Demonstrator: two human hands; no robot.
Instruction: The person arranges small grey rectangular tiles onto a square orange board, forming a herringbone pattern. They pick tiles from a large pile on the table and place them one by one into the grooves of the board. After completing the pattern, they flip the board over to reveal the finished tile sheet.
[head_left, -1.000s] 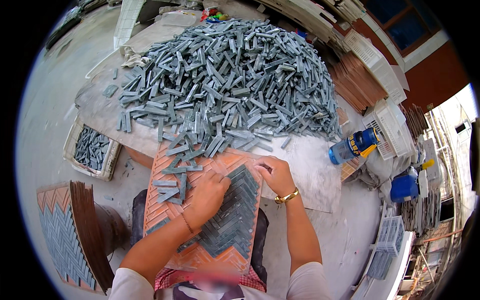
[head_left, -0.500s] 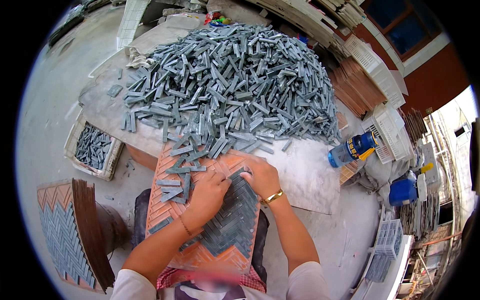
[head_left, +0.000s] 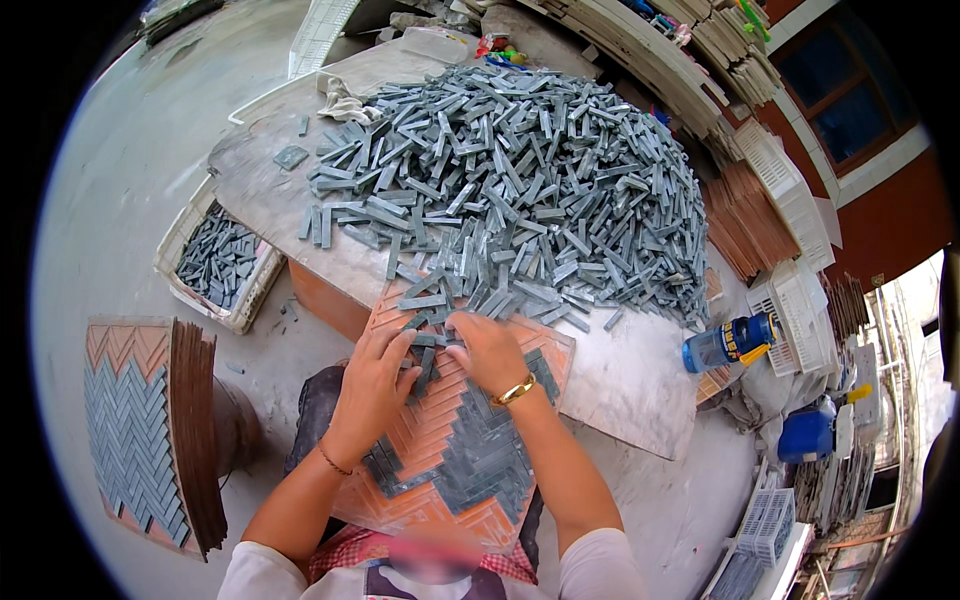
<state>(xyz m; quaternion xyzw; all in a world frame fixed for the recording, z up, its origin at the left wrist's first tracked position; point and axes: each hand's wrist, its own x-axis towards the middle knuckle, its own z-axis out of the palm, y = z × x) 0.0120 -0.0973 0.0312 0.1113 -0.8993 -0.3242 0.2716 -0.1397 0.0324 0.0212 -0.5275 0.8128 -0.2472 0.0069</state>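
Atop the orange grooved board (head_left: 425, 435), loose dark-grey strips (head_left: 427, 364), narrow & rect., lie jumbled btwn L hand (head_left: 372, 385) & R hand (head_left: 492, 352); L fingers slightly apart, R fingers bent; can't tell if either pinches one.

A heap of strips (head_left: 530, 190) lies on the counter (head_left: 630, 400), beyond the board (head_left: 415, 435) resting over the person's knees; more strips lie in that board. Left of the counter sits a crate (head_left: 262, 287) of strips, with stacked boards (head_left: 195, 430) nearer. Right of the heap stands a bottle (head_left: 712, 348), then a jug (head_left: 805, 435).
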